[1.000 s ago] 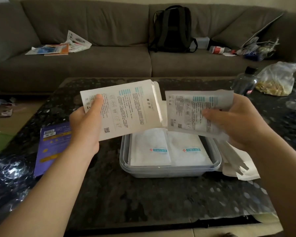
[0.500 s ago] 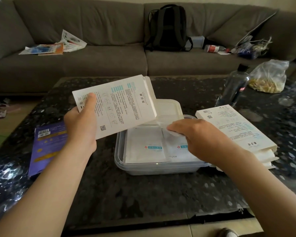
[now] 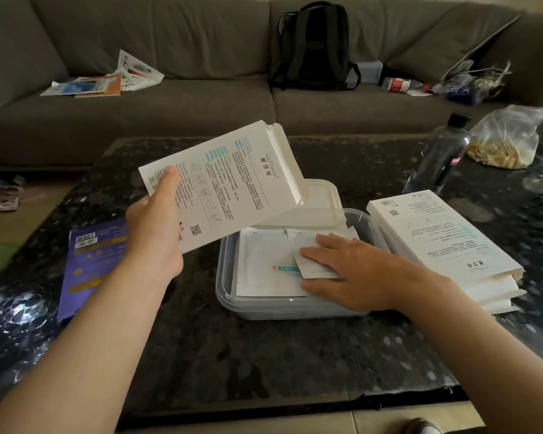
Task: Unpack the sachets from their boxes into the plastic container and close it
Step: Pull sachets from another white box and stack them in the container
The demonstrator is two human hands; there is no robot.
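My left hand (image 3: 152,233) grips a white printed box (image 3: 229,183) by its lower left corner and holds it tilted above the table, its open flap pointing up right. Below it sits the clear plastic container (image 3: 229,296) with white sachets (image 3: 264,267) lying flat inside. My right hand (image 3: 345,270) lies flat, fingers straight, pressing the top sachet (image 3: 311,255) down on the right side of the container. The container's lid (image 3: 320,202) lies just behind it, partly hidden by the box.
A stack of white boxes (image 3: 436,242) lies right of the container. A purple packet (image 3: 91,264) lies to the left. A dark bottle (image 3: 436,158) and a plastic bag (image 3: 508,139) stand at the far right. A sofa with a backpack (image 3: 314,45) is behind the table.
My right hand brought the sachet down from beside the box into the container and now presses it flat. My left hand kept the box raised, tilting it slightly.
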